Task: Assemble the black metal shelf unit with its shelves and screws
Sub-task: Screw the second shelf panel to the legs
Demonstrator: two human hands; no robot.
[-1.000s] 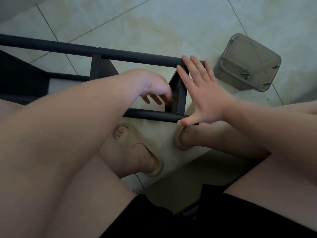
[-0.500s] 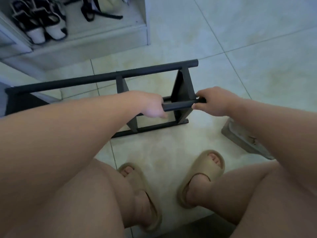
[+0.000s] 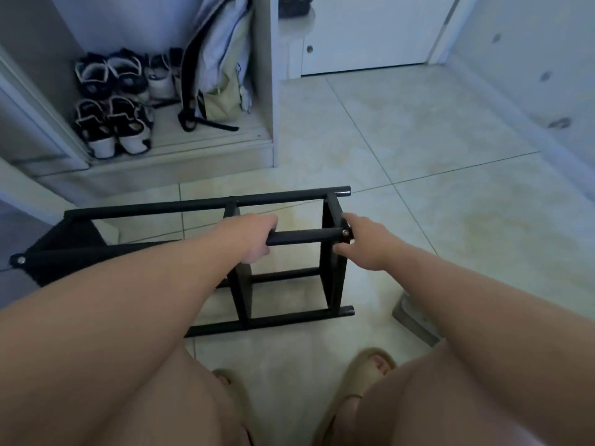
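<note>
Cupboard (image 3: 268,91) holds shoes (image 3: 111,123); left hand (image 3: 254,240) and right hand (image 3: 365,247) grasp the shelf unit (image 3: 283,199).

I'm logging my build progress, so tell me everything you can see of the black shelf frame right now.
The frame is matte black metal: round tubes joined by flat panels, lying with its tubes horizontal on the tiled floor. The left hand grips its near upper tube; the right hand holds the end panel beside a silver screw.
</note>
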